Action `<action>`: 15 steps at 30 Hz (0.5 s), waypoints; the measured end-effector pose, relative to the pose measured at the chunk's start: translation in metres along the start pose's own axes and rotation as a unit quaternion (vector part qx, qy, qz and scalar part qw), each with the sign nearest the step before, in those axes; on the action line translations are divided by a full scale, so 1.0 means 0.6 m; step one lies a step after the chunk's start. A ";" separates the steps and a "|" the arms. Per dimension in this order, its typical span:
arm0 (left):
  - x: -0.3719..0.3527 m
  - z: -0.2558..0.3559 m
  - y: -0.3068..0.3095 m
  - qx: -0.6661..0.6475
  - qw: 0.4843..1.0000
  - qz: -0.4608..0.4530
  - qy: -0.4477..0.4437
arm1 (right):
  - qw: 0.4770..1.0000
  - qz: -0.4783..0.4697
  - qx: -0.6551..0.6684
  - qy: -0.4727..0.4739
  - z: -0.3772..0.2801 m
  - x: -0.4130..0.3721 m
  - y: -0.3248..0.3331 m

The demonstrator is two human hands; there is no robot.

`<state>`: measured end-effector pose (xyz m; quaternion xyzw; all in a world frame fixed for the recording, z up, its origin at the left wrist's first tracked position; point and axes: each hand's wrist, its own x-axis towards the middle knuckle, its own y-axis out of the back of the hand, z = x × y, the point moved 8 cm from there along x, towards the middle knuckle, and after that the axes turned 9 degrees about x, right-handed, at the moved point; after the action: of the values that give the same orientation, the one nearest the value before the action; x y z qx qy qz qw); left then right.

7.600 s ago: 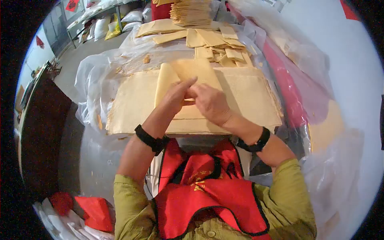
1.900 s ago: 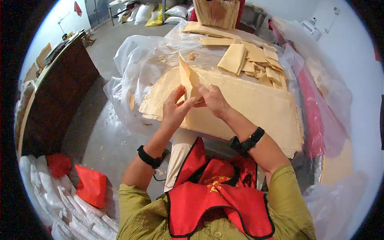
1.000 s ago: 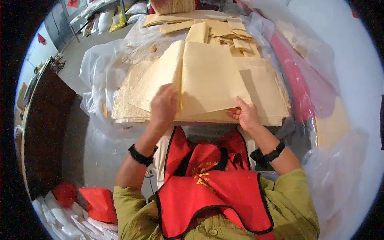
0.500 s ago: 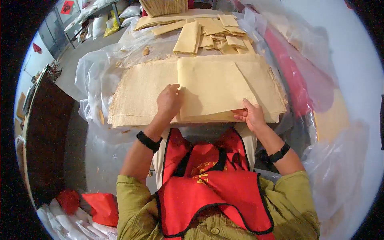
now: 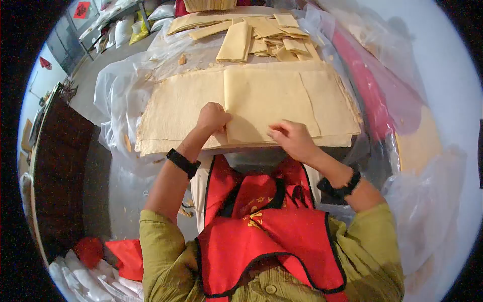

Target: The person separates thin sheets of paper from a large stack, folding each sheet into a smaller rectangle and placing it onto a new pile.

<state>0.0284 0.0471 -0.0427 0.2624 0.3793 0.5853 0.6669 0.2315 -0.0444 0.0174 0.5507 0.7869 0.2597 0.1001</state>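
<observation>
A pale yellow sheet (image 5: 266,100), folded over on itself, lies on a stack of large matching sheets (image 5: 176,105) with rough side edges. My left hand (image 5: 214,118) is closed like a fist at the sheet's left fold, knuckles right at the crease; its fingertips are tucked out of sight, and I cannot tell what they hold. Over the front part of the folded sheet, my right hand (image 5: 293,140) has curled fingers, thumb and index tips close together, with nothing showing between them. The folded flap's loose edge runs down the sheet's right side.
Behind the stack lie several smaller folded yellow pieces (image 5: 235,43) in a loose pile. Clear plastic sheeting (image 5: 118,85) drapes off the left side. Pink plastic (image 5: 375,110) runs along the right. A dark brown cabinet (image 5: 60,171) stands at the left.
My right hand has let go of the flap's front right corner and moved left over the sheet, fingers curled. The flap now lies flatter. My left hand stays near the fold.
</observation>
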 end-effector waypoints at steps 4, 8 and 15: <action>0.018 -0.007 -0.008 -0.131 0.991 -0.008 0.006 | 0.961 0.097 -0.190 0.178 -0.007 0.057 -0.063; -0.019 0.014 -0.017 -0.424 0.894 -0.107 0.097 | 0.986 -0.001 -0.159 0.054 -0.031 0.081 -0.097; -0.024 0.000 -0.042 -0.497 0.854 -0.144 0.050 | 0.961 0.046 -0.232 0.144 0.010 0.105 -0.078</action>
<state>0.0426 0.0287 -0.0600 -0.1910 0.1046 0.6054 0.7656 0.1729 0.0031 -0.0038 0.5047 0.6850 0.5160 0.0986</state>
